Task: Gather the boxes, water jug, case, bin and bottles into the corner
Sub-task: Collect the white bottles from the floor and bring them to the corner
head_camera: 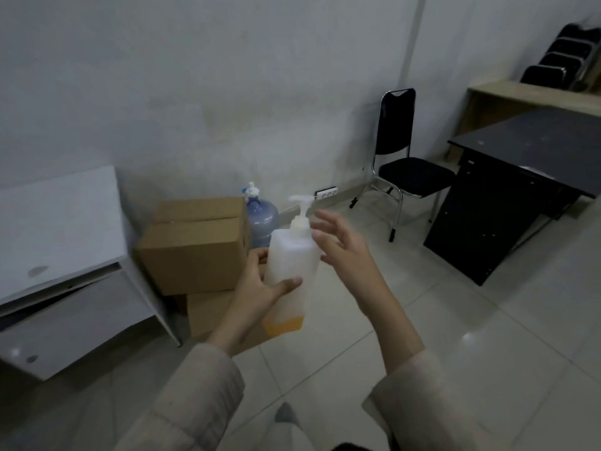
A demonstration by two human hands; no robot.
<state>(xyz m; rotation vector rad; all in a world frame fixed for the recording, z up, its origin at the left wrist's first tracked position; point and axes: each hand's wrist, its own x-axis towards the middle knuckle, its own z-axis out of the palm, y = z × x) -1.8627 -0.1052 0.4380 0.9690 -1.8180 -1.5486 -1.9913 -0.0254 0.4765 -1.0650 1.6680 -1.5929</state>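
Note:
My left hand (260, 284) grips a translucent white pump bottle (291, 258) around its middle; a little orange liquid sits at its bottom. My right hand (341, 245) is open beside the bottle's shoulder, fingers spread, its fingertips at the bottle's upper right edge. Behind the bottle, against the wall, a large cardboard box (195, 242) rests partly on a lower cardboard box (208, 314). A blue water jug (261, 219) with a white pump cap stands right of the upper box.
A white cabinet (65, 271) leans at the left. A black chair (400, 164) stands by the wall, with a black desk (520, 187) to its right and stacked chairs (559, 56) on a wooden table behind. Pale floor tiles (455, 320) spread ahead.

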